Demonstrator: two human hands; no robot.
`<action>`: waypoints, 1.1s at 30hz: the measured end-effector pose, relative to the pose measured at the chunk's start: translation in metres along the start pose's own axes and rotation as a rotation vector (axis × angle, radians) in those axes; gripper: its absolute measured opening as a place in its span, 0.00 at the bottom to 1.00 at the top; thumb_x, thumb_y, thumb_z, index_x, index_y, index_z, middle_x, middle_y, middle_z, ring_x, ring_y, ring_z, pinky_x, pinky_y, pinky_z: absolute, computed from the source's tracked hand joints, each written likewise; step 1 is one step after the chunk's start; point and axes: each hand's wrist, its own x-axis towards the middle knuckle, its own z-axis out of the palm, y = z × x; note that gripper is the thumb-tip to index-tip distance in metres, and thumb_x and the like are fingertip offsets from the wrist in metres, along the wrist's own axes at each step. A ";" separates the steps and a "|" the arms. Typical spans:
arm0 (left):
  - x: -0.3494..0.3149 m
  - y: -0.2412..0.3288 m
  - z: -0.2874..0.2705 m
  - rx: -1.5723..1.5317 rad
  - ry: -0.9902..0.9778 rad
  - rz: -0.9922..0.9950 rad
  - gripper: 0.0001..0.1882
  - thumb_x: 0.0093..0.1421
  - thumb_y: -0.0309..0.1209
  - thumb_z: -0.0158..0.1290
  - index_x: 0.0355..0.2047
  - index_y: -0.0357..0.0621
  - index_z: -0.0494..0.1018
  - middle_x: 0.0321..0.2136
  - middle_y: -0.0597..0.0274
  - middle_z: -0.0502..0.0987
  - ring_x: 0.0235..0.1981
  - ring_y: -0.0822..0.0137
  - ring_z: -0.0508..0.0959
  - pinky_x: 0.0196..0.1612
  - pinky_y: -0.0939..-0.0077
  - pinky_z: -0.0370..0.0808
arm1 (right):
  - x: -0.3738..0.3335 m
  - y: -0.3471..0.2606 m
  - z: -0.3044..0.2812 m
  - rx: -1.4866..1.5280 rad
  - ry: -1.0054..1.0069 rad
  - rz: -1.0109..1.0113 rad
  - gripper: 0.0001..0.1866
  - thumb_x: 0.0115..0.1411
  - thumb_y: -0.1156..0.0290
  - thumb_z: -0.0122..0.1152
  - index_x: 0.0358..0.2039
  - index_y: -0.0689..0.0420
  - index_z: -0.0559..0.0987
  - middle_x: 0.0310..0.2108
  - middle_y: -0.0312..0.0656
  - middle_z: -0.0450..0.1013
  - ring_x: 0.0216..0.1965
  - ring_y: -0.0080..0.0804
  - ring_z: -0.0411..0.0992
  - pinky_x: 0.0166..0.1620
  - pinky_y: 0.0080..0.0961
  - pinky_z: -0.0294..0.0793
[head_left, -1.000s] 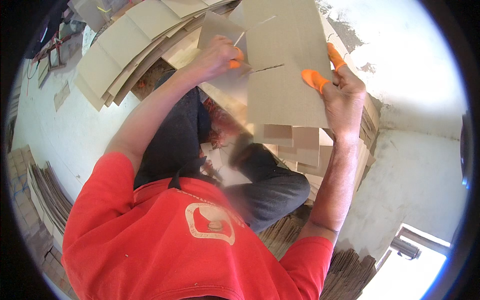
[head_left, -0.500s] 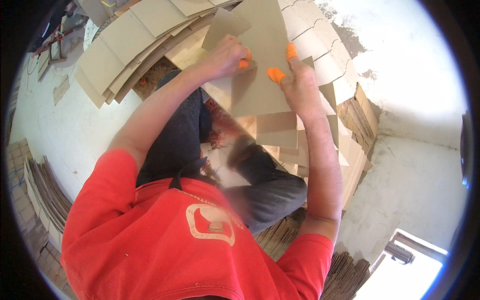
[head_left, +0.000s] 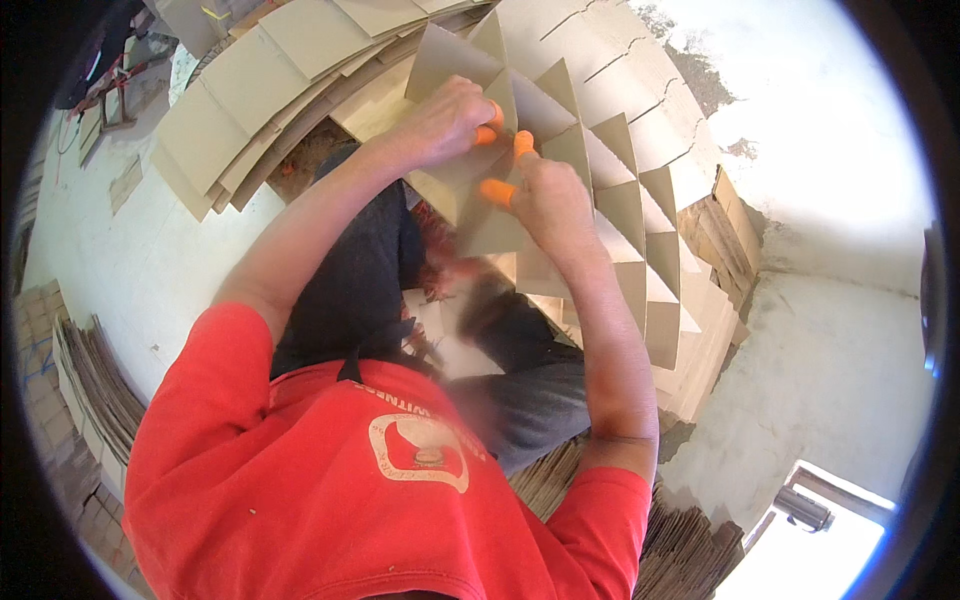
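A grid of interlocked cardboard divider strips [head_left: 615, 213] stands in front of me, its upright pieces crossing to form open cells. My left hand [head_left: 455, 118] is curled at the grid's left side, closed on the edge of a cardboard strip; orange covers show on its fingertips. Close beside it, my right hand [head_left: 552, 203] grips another cardboard strip [head_left: 490, 225] that lies across the grid's near left side. Its thumb and forefinger, also in orange covers, are apart along that strip. The remaining right fingers are mostly hidden.
Stacked flat cardboard sheets [head_left: 270, 75] curve along the far left. More cardboard [head_left: 635, 85] lies behind the grid, against a pale wall [head_left: 820, 350]. Bundles of cardboard strips [head_left: 690, 550] stand at lower right and at the left edge [head_left: 95, 380]. My folded legs are below the grid.
The large strip has come down from above the grid into it, so the grid's cells now show. My right hand moved left and down with it; my left hand barely moved.
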 end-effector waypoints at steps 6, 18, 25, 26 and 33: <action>-0.003 0.023 0.000 0.162 0.074 0.165 0.38 0.50 0.34 0.62 0.62 0.49 0.62 0.59 0.60 0.65 0.62 0.55 0.61 0.65 0.60 0.57 | -0.004 0.129 0.013 -0.099 0.813 0.157 0.25 0.58 0.58 0.62 0.51 0.60 0.75 0.42 0.52 0.75 0.42 0.46 0.76 0.41 0.36 0.78; 0.087 -0.003 0.050 0.514 -0.245 0.245 0.39 0.57 0.36 0.57 0.66 0.45 0.54 0.68 0.63 0.52 0.70 0.63 0.48 0.71 0.60 0.45 | -0.069 0.129 0.050 0.045 0.212 0.168 0.21 0.56 0.69 0.61 0.49 0.64 0.69 0.29 0.53 0.77 0.31 0.48 0.79 0.36 0.38 0.78; 0.128 0.013 0.013 0.185 -0.574 0.111 0.14 0.58 0.30 0.54 0.44 0.41 0.74 0.51 0.54 0.72 0.58 0.58 0.67 0.60 0.60 0.62 | -0.055 0.158 0.051 -0.046 0.392 0.162 0.12 0.55 0.69 0.63 0.32 0.60 0.69 0.19 0.50 0.74 0.25 0.50 0.76 0.28 0.43 0.74; 0.121 0.020 0.004 0.097 -0.583 0.017 0.13 0.58 0.29 0.54 0.43 0.41 0.74 0.47 0.53 0.73 0.53 0.56 0.70 0.57 0.60 0.66 | -0.060 0.148 0.049 -0.039 0.346 0.180 0.14 0.55 0.68 0.64 0.34 0.61 0.71 0.21 0.50 0.75 0.27 0.49 0.77 0.30 0.42 0.75; 0.033 0.029 -0.072 0.261 -0.172 0.458 0.14 0.47 0.23 0.57 0.36 0.41 0.74 0.29 0.61 0.74 0.33 0.59 0.75 0.34 0.66 0.73 | -0.153 0.122 0.016 -0.356 1.188 0.074 0.35 0.54 0.57 0.69 0.56 0.64 0.69 0.50 0.51 0.72 0.52 0.47 0.72 0.56 0.42 0.69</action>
